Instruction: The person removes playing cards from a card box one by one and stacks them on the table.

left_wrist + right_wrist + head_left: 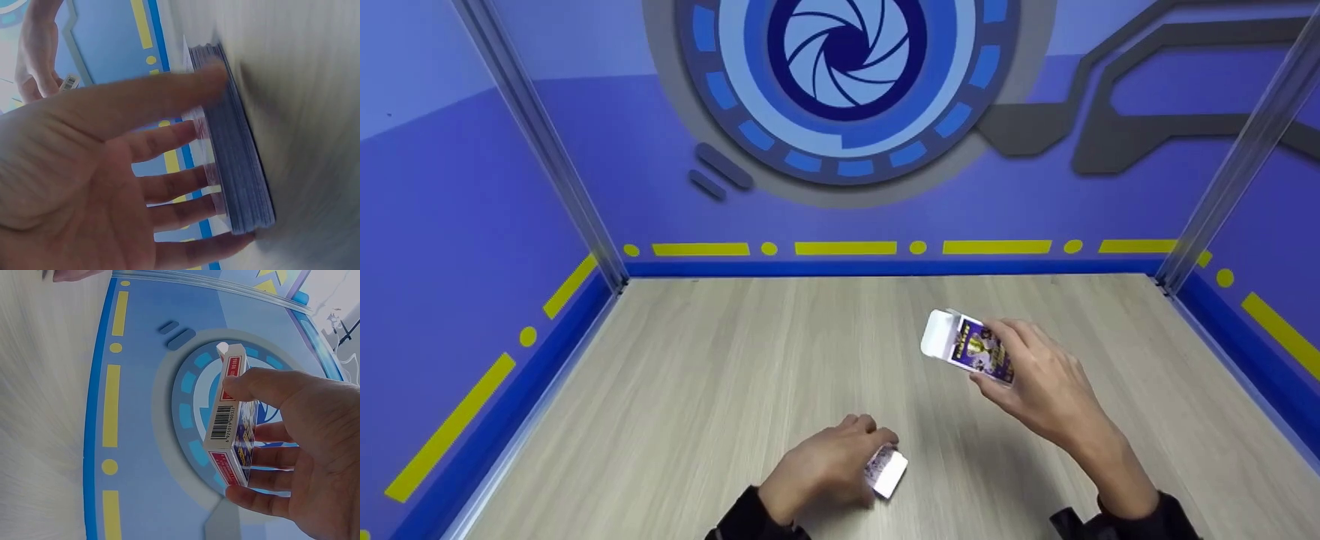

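Note:
My left hand (826, 459) grips a deck of playing cards (889, 474) low over the near middle of the table. In the left wrist view the thumb crosses the edge of the stacked cards (239, 163), with the fingers along the far side. Whether the deck touches the table, I cannot tell. Farther right and raised, my right hand (1048, 379) holds a card box (981, 349) between thumb and fingers. Its white end flap (938, 334) stands open toward the left. A barcode (222, 422) marks the box's narrow side in the right wrist view; its inside is hidden.
The pale wood-grain table (697, 375) is enclosed by a blue printed back wall (847, 217) and side walls. Metal posts (547, 150) stand at the back corners. Dark sleeves (1140, 521) cover both wrists.

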A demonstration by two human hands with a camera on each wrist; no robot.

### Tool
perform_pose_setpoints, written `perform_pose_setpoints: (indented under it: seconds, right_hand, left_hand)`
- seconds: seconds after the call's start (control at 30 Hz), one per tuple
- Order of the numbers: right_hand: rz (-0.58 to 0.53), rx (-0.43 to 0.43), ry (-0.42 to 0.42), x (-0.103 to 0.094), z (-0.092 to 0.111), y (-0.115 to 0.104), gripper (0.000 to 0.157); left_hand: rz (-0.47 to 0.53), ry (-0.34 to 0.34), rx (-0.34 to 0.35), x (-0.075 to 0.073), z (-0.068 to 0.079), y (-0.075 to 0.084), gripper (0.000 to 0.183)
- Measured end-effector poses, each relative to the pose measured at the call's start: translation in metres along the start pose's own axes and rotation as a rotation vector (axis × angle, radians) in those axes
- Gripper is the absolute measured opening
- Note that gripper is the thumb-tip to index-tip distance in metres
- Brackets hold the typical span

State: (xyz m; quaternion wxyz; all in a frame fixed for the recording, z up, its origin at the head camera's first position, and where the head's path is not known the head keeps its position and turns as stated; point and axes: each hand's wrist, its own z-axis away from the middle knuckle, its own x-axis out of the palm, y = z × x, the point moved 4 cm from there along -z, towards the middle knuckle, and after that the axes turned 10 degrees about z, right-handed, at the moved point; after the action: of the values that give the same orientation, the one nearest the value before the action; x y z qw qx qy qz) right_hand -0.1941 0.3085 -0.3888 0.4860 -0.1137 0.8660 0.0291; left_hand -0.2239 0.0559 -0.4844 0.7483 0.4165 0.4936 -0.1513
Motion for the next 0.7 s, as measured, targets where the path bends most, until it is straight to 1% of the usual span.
perform_pose_setpoints:
  seconds: [0.1, 0.27, 0.7]
  right_hand:
    - [-0.005, 0.001, -0.004, 0.0001, 0.0, 0.0, 0.069]
    - [-0.008, 0.003, -0.008, 0.0001, -0.0002, 0.0001, 0.068]
    - [-0.001, -0.004, -0.018, 0.0011, -0.0002, 0.0003, 0.068]
  left_hand:
    - [-0.005, 0.015, -0.001, 0.0041, -0.0013, 0.0028, 0.073]
    - [-0.044, 0.011, -0.037, 0.0094, -0.0054, 0.007, 0.067]
    - [-0.08, 0.005, -0.051, 0.011, -0.0066, 0.0062, 0.056]
